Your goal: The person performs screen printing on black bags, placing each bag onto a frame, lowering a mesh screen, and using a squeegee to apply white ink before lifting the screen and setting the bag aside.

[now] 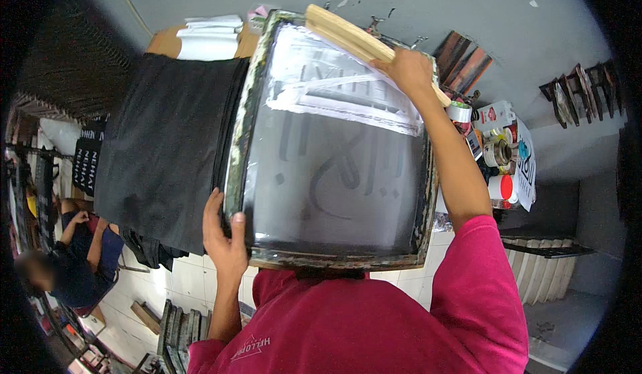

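In front of me lies a screen printing frame (338, 180) with a dark mesh and worn, paint-stained edges. White ink (348, 100) is smeared across its far part, and dark lettering shows in the mesh. My right hand (409, 73) is closed around a wooden squeegee (351, 34), which lies slantwise along the frame's far side. The squeegee's lower edge is hidden from me. My left hand (226, 243) rests at the near left corner of the frame, fingers stretched out and thumb apart, touching its side.
Black fabric (167, 146) is spread left of the frame, with folded white cloth (210, 36) behind it. Tapes, jars and bottles (498, 153) crowd the right side. Several dark tools (582, 96) hang on the right wall. A seated person (77, 260) is at the far left.
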The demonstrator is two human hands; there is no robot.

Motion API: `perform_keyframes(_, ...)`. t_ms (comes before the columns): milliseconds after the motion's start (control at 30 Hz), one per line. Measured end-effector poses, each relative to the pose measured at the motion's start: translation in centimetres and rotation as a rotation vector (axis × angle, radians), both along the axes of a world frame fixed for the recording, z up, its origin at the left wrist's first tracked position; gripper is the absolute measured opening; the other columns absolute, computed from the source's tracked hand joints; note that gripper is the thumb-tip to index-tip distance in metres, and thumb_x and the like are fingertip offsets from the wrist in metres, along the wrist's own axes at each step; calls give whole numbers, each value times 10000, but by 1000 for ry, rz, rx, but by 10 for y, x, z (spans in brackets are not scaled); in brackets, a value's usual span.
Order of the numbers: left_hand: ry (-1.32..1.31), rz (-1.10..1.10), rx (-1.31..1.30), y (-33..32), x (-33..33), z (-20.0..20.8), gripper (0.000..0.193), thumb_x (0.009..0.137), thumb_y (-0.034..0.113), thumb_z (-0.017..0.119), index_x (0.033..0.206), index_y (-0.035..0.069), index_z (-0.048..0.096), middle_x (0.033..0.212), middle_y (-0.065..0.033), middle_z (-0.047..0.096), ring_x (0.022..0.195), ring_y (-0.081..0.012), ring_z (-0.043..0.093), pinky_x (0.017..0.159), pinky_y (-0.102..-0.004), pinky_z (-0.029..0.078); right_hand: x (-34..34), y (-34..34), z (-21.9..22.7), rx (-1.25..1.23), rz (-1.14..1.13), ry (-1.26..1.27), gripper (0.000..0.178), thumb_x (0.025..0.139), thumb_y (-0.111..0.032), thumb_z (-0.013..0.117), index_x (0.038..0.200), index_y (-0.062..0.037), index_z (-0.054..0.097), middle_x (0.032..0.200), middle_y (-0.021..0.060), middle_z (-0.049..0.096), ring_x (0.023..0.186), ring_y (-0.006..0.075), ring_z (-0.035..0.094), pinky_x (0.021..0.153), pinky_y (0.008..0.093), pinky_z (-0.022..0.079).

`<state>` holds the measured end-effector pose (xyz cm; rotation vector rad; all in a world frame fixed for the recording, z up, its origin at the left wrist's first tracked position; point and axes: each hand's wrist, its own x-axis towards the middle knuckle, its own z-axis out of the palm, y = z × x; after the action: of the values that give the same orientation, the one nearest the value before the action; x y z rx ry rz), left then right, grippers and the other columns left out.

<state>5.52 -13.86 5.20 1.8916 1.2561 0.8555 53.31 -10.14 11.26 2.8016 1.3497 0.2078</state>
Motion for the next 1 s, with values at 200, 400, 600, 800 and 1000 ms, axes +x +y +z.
perform_keyframes(200,-49,-128,-69,8,-13,3,594,949,217,690,1439,-37,471,1545,-273,444,1415,-433,448,1180,-483,331,-26,-17,4,-3,-133,18,754,741,-730,752,989,-18,778,936,249,752,901,418,742,797,503,577)
perform_keyframes(400,-117,-176,-63,11,-18,3,579,974,241,680,1428,-46,467,1535,-294,431,1406,-443,448,1169,-506,338,-38,-23,5,9,-239,39,776,727,-732,760,970,6,764,926,264,744,898,424,735,820,502,559)
perform_keyframes(600,-142,-217,-6,12,-19,-1,566,975,226,677,1420,-54,468,1525,-304,432,1401,-445,450,1167,-510,343,-48,-19,13,74,-117,179,696,806,-660,742,1015,4,750,902,272,733,859,424,726,798,493,557)
perform_keyframes(800,-85,-200,8,10,-20,3,542,956,179,674,1417,-36,484,1524,-271,457,1395,-441,459,1164,-501,349,-85,-53,-27,243,227,38,448,961,-465,667,1029,-22,641,830,236,700,752,409,706,689,487,558)
perform_keyframes(1000,-34,-135,17,3,-13,4,512,965,230,668,1390,-16,524,1501,-251,499,1368,-417,500,1154,-476,370,-61,-53,-35,266,335,-19,302,931,-291,728,1000,-28,596,829,204,687,763,412,682,663,490,538)
